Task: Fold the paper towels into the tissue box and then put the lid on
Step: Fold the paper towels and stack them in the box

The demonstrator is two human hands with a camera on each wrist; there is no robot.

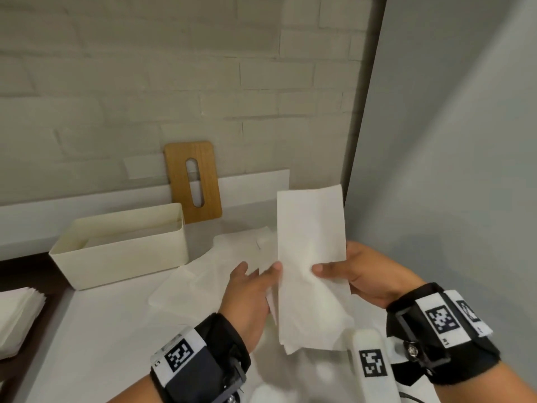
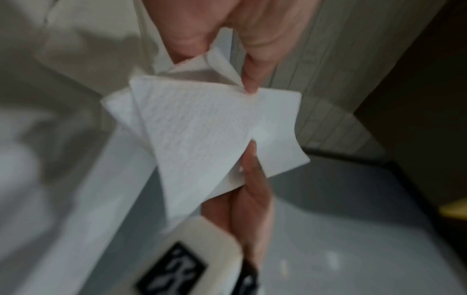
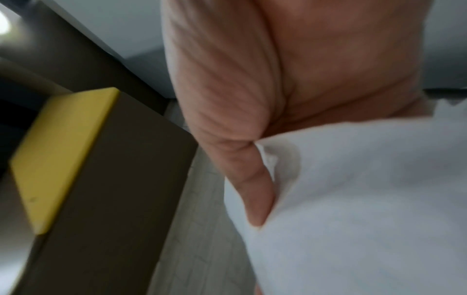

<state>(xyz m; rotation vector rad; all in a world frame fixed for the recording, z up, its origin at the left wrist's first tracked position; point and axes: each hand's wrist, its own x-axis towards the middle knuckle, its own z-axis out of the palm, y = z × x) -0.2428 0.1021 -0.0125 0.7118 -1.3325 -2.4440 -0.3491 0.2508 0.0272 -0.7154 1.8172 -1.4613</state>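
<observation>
A folded white paper towel [image 1: 311,251] stands upright in the air between both hands. My left hand [image 1: 266,276] pinches its left edge, thumb on the front; in the left wrist view the layers of the paper towel [image 2: 202,129] fan apart under that pinch. My right hand [image 1: 329,271] grips the right side with its thumb across the front, and in the right wrist view the thumb lies on the paper towel [image 3: 353,199]. The open cream tissue box [image 1: 122,257] sits to the left. The slotted wooden lid [image 1: 177,184] leans on the wall behind it.
Loose unfolded towels [image 1: 209,274] lie on the white table beside the box. A stack of towels [image 1: 17,318] sits at the far left edge. A grey panel [image 1: 450,170] closes off the right side, and a brick wall stands behind.
</observation>
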